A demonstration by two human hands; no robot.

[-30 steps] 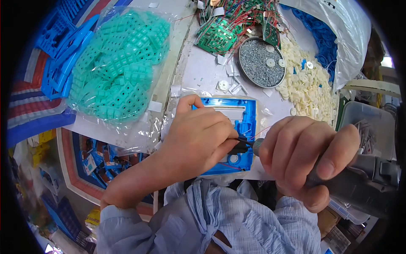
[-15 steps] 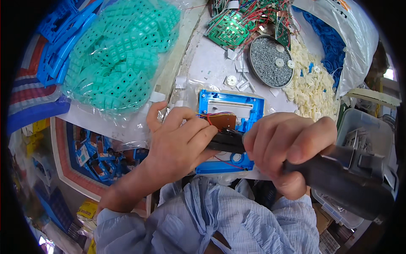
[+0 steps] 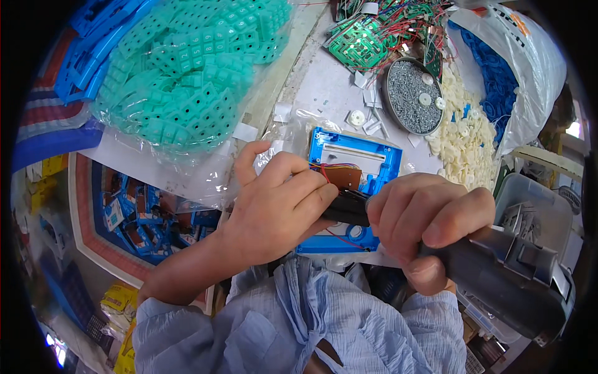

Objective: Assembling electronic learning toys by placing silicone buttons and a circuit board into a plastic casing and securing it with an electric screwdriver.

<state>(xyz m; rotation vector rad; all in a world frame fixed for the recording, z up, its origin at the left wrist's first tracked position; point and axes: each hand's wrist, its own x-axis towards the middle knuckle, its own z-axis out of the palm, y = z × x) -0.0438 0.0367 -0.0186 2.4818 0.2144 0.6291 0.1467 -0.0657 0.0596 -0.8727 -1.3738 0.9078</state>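
Observation:
A blue plastic casing (image 3: 393, 163) lies open on the table in front of me. It holds a brown circuit board (image 3: 346, 179) and thin coloured wires. My left hand (image 3: 268, 209) reaches over its left side, fingers bent around a black plastic piece (image 3: 350, 210) above the casing; the thumb is mostly hidden. From the right, my right hand (image 3: 423, 212) grips a black power screwdriver (image 3: 507, 277), its body slanting toward the lower right. The tool's front end points at the black piece. Its tip is hidden behind my fingers.
Bagged turquoise keypads (image 3: 193, 81) lie at the left. A round tin of screws (image 3: 408, 93) stands beyond the casing, beside cream plastic discs (image 3: 464, 134), green circuit boards (image 3: 358, 47) and a white sack (image 3: 542, 68). Blue assemblies (image 3: 140, 218) fill a container at lower left.
The table and its contents sit slightly further right in the view. My hands keep nearly the same grip, and the screwdriver's rear end hangs a little lower.

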